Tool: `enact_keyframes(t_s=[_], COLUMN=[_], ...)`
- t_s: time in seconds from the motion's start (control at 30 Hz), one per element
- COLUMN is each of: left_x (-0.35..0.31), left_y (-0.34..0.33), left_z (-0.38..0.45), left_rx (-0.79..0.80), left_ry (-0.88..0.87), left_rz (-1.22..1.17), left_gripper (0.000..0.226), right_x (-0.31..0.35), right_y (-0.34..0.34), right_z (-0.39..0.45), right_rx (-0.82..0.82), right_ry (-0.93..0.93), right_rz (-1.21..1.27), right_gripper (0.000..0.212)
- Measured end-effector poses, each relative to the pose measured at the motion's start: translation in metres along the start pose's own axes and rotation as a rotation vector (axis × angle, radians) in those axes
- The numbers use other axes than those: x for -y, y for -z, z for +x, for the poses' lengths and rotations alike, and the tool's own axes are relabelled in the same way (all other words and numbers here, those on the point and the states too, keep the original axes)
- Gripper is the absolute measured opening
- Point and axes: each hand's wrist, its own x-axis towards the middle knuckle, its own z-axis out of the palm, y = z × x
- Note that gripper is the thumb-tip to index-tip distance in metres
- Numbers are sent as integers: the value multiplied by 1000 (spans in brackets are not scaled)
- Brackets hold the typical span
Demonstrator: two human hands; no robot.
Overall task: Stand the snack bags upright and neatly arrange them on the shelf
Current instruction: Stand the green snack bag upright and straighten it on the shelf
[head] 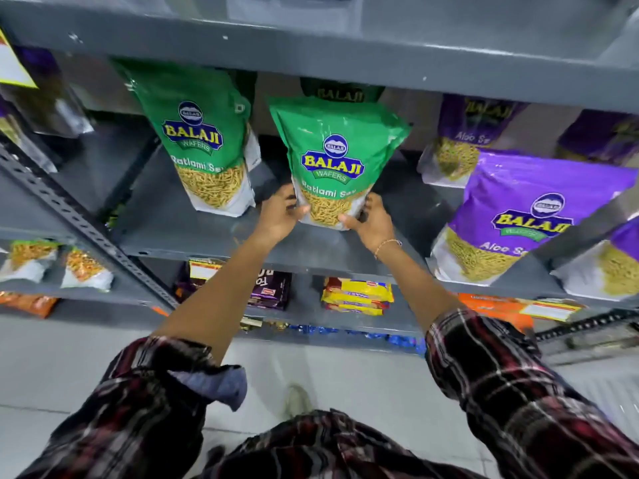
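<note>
Both hands, left hand and right hand, are pinching the bottom corners of the middle green snack bag on the grey shelf, probably to square its base so it stands straight beside the other green bag.

open lane of bare grey metal shelf between the two upright green foil snack bags, wider bare gap right of the centre bag up to the purple foil snack bag, overhead grey shelf edge caps headroom, slotted grey upright post blocks far left
</note>
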Motion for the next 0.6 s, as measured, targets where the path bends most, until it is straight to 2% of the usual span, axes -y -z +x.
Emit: enact_keyframes(t_s=[0.6], left_x=[22], left_y=[-6], left_z=[-76], left_rx=[-37], left_ry=[-76], left_rz=[3], left_gripper=[54], right_x=[-13], right_y=[10], right_z=[-76], right_rx=[17], right_ry=[55], right_rz=[-24], right_gripper=[64])
